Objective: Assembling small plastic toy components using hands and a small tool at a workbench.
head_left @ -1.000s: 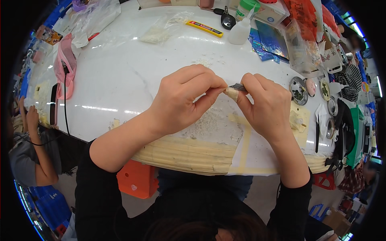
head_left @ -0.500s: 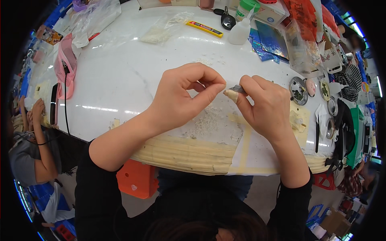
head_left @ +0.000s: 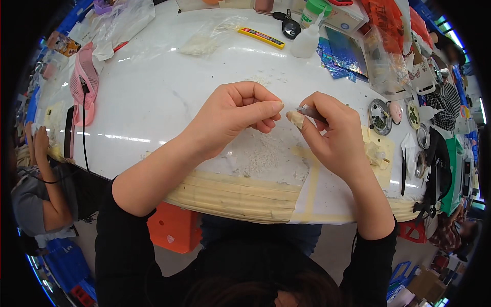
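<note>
Over the middle of the white table [head_left: 153, 92], my left hand [head_left: 232, 115] pinches thumb and forefinger together; a tiny speck shows at the tips, too small to name. Just to its right, my right hand [head_left: 335, 130] is closed around a small grey metal blade [head_left: 310, 111], whose end points toward the left fingertips. Pale tape [head_left: 295, 119] wraps the right thumb's tip. A gap separates the two hands. Below them, white crumbs [head_left: 260, 157] lie scattered on the tabletop.
Cream tape [head_left: 235, 197] covers the near edge. Farther back are a yellow flat pack [head_left: 261, 38], a key fob [head_left: 290, 28], a white squeeze bottle [head_left: 306, 42] and blue shiny sheets [head_left: 347, 51]. Round metal dishes [head_left: 379, 116] stand right; a pink mesh pouch [head_left: 86, 82] lies left.
My left wrist has turned and its pinched fingertips have drawn slightly left, away from the blade. My right hand has shifted a little, still gripping the blade.
</note>
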`<control>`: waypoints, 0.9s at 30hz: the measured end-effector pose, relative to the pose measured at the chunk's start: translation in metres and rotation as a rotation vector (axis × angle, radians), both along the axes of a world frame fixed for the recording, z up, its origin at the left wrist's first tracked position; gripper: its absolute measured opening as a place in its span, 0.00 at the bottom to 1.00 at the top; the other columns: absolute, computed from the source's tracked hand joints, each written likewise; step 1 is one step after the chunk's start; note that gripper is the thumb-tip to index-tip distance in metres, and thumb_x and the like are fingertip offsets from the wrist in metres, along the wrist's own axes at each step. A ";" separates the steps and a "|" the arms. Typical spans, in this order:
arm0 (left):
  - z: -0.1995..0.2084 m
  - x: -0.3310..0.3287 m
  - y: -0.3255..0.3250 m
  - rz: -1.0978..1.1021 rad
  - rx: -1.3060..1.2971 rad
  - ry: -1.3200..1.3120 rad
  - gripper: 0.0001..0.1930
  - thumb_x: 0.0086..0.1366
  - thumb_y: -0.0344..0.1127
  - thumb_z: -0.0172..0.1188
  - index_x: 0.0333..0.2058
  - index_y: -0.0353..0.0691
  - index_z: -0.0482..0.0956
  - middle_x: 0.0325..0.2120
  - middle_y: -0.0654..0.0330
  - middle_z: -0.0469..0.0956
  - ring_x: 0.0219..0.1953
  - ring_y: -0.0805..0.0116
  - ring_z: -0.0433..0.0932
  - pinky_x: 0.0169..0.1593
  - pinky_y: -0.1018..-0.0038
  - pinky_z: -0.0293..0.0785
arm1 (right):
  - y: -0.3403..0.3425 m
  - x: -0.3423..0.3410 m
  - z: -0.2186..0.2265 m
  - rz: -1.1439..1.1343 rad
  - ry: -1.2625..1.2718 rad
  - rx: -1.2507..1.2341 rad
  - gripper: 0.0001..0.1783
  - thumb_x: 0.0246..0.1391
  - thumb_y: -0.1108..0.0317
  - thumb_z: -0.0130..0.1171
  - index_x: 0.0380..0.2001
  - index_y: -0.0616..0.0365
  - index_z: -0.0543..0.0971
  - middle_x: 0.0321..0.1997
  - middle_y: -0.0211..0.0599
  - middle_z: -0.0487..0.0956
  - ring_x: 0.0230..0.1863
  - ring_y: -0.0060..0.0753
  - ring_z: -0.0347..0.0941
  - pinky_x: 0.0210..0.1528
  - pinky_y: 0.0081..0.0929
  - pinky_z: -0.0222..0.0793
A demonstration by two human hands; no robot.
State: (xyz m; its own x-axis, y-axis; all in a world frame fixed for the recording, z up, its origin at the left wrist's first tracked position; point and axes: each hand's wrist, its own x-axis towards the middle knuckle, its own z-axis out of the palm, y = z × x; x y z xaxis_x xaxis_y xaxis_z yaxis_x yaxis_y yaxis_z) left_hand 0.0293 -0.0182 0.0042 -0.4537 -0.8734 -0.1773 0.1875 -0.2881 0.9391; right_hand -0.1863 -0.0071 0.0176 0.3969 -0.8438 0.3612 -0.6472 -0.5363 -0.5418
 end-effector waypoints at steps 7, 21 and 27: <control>0.001 0.000 0.001 -0.045 -0.011 -0.033 0.07 0.64 0.35 0.63 0.35 0.37 0.80 0.29 0.61 0.81 0.29 0.78 0.78 0.37 0.80 0.75 | 0.004 0.004 0.004 0.049 -0.255 0.162 0.13 0.45 0.81 0.57 0.37 0.60 0.81 0.26 0.36 0.76 0.25 0.26 0.71 0.28 0.22 0.68; -0.001 0.000 0.000 -0.078 0.120 0.046 0.10 0.66 0.35 0.60 0.40 0.35 0.81 0.33 0.58 0.83 0.33 0.75 0.81 0.41 0.79 0.78 | 0.002 0.003 0.001 0.029 -0.286 0.164 0.11 0.45 0.79 0.57 0.34 0.58 0.82 0.23 0.32 0.73 0.21 0.21 0.64 0.21 0.19 0.58; -0.001 0.000 0.000 -0.073 0.117 0.058 0.12 0.67 0.36 0.58 0.42 0.34 0.81 0.34 0.56 0.83 0.34 0.73 0.81 0.41 0.78 0.78 | 0.002 0.003 0.000 0.026 -0.284 0.161 0.11 0.45 0.78 0.57 0.34 0.58 0.82 0.23 0.31 0.73 0.20 0.20 0.63 0.21 0.19 0.56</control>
State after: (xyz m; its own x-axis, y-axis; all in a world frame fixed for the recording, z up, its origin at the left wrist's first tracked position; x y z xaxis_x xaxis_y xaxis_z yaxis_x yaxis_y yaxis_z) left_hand 0.0293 -0.0184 0.0033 -0.5280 -0.8123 -0.2478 0.2150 -0.4102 0.8863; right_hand -0.1834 -0.0054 0.0180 0.3211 -0.8901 0.3234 -0.4452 -0.4433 -0.7780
